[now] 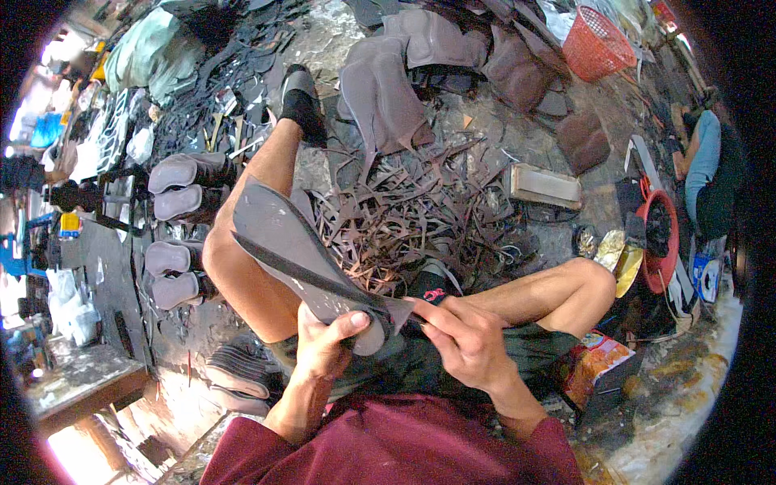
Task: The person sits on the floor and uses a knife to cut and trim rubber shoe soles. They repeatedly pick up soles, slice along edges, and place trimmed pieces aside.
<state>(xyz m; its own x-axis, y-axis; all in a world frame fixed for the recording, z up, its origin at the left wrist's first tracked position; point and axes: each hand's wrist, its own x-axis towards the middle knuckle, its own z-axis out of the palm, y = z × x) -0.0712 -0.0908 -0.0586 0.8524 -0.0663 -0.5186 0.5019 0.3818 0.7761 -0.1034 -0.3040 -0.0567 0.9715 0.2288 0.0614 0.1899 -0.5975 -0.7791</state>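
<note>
**Two hands on a grey cut sheet above the lap**

At lower centre of the frame the left hand (323,343) grips the near end of a grey cut sheet (283,234), a shaped piece of leather-like material that rises from the lap toward the centre left. Its thumb lies flat across the sheet's rounded lower end and its fingers (311,368) are wrapped behind, closed on the material. A dark strip (307,275) runs along the sheet's face from upper left to lower right. The right hand (465,339), just right of centre, pinches the sheet's pointed right corner, with the forefinger stretched along the edge and the other fingers curled in narrow.

Beyond the knees, in the middle of the frame, a heap of brown offcut strips (404,218) covers the floor. Larger brown cut panels (388,97) lie at upper centre, and a red mesh basket (596,42) sits at upper right. Grey shoe lasts (182,202) stand in a row at the left. A red bowl (659,242) rests at the right edge.
</note>
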